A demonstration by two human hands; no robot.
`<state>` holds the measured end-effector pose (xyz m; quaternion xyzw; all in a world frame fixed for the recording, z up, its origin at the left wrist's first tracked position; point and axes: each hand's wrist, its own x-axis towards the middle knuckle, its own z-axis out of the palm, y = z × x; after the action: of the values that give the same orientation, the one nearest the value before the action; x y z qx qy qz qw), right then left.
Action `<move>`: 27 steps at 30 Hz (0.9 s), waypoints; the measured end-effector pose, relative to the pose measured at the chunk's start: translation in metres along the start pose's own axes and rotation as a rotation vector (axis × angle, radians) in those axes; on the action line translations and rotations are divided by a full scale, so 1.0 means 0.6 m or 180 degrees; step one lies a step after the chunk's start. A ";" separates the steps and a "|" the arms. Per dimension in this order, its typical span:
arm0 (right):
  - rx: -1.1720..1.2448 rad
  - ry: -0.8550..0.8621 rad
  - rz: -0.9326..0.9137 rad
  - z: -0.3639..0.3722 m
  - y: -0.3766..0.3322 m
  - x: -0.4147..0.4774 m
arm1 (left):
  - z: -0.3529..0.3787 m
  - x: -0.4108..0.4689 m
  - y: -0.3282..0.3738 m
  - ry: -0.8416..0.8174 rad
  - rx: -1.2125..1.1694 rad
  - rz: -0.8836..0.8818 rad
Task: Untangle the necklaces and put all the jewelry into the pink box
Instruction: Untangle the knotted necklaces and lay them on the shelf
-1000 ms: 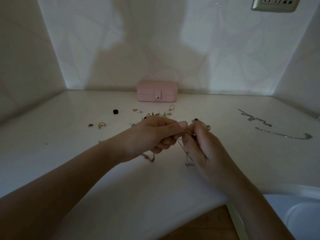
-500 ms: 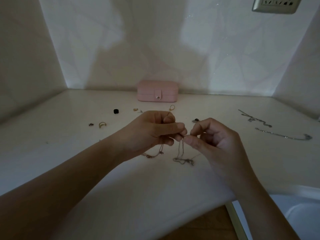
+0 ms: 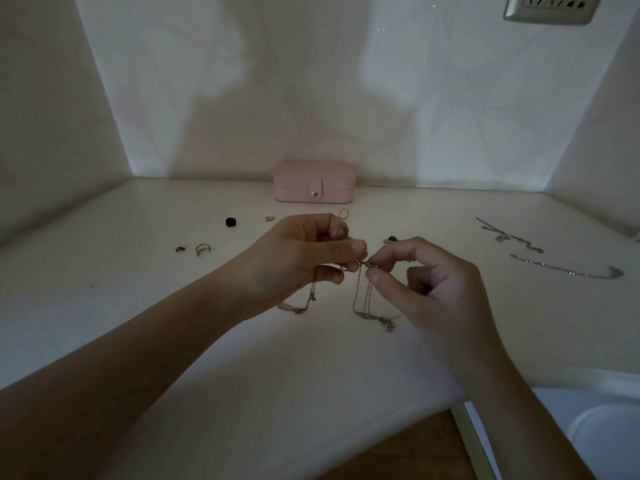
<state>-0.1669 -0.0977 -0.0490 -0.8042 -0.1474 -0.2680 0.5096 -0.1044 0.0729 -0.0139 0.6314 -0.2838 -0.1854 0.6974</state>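
Tangled necklace chains (image 3: pixel 362 296) pinched at one knot above the white tabletop (image 3: pixel 138 323), loops hanging down to it. Left hand (image 3: pixel 301 261) closed, thumb and forefinger clamping the chains; right hand (image 3: pixel 433 292) likewise nipping the same knot, other fingers curled loosely. Behind, against the wall, closed pink box (image 3: pixel 314 181), well apart. Scattered between: gold ring (image 3: pixel 203 248), black bead (image 3: pixel 230 222), hoop earring (image 3: pixel 343 213). Far right, two silver necklaces (image 3: pixel 568 270) laid out straight.
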 end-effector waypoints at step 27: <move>0.0273 0.0159 0.0016 0.000 0.002 0.002 | 0.017 0.002 -0.008 0.0369 0.0697 0.0449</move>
<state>-0.1655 -0.0982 -0.0492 -0.7751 -0.1440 -0.2801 0.5477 -0.1096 0.0635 -0.0182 0.6919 -0.3053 -0.0671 0.6508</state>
